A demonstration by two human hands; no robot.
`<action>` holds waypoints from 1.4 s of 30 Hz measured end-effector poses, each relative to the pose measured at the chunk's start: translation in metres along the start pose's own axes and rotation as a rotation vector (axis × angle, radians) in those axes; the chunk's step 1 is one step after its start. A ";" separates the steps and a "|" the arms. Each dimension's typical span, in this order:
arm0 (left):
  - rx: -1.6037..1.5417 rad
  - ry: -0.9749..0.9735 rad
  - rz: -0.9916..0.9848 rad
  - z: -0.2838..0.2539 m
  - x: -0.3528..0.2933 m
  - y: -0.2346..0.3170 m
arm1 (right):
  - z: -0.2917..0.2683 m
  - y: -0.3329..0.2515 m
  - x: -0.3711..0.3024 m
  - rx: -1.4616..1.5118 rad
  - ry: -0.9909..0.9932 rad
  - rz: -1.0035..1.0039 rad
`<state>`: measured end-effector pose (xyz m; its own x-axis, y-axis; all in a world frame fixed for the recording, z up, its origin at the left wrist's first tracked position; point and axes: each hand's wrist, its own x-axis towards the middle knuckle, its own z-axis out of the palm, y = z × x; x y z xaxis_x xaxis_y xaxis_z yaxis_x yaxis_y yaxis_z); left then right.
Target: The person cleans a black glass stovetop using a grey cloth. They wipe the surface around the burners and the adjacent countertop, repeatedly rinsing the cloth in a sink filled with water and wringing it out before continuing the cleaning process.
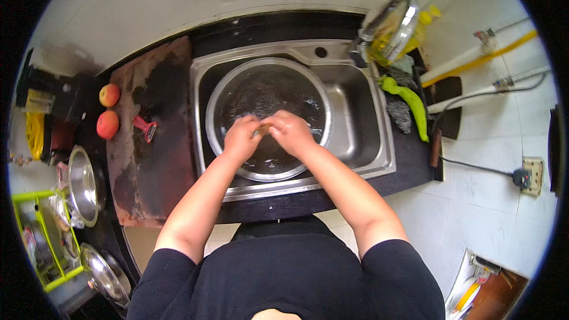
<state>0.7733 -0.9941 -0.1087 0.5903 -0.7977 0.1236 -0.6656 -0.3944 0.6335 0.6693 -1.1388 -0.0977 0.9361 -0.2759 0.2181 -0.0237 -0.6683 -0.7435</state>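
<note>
Over a wide round metal basin (pixel 211 112) of dark water, my left hand (pixel 242 137) and my right hand (pixel 290 133) meet with their fingers closed together. Between the fingertips shows a small brownish piece (pixel 261 131), mostly covered, and its kind is not clear. The basin sits in the left bowl of a steel sink (pixel 379 142). Ripples and bright glints show on the water around both hands.
Left of the sink lies a stained cutting board (pixel 172 172) with a red peeler (pixel 145 128) on it. Two apples (pixel 108 109) rest beside the board. A curved faucet (pixel 409 21), a long green pepper (pixel 409 96) and dark scrubbers (pixel 399 115) are at the right.
</note>
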 end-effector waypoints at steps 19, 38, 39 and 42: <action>-0.112 0.288 -0.129 0.021 -0.011 -0.052 | -0.139 0.026 -0.197 0.500 1.281 0.590; -1.192 0.083 -0.801 0.086 0.030 -0.036 | -0.184 -0.289 -0.832 -0.308 2.753 0.596; -1.195 0.081 -0.780 0.089 0.032 -0.026 | -0.192 -0.303 -0.856 -0.394 2.776 0.624; -1.200 0.072 -0.716 0.094 0.029 0.005 | -0.226 -0.341 -0.905 -0.779 2.715 0.746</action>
<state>0.7442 -1.0617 -0.1742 0.6778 -0.5521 -0.4856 0.5568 -0.0459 0.8294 -0.2491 -0.8171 0.1017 -0.8902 0.2874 0.3536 -0.3837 -0.0545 -0.9218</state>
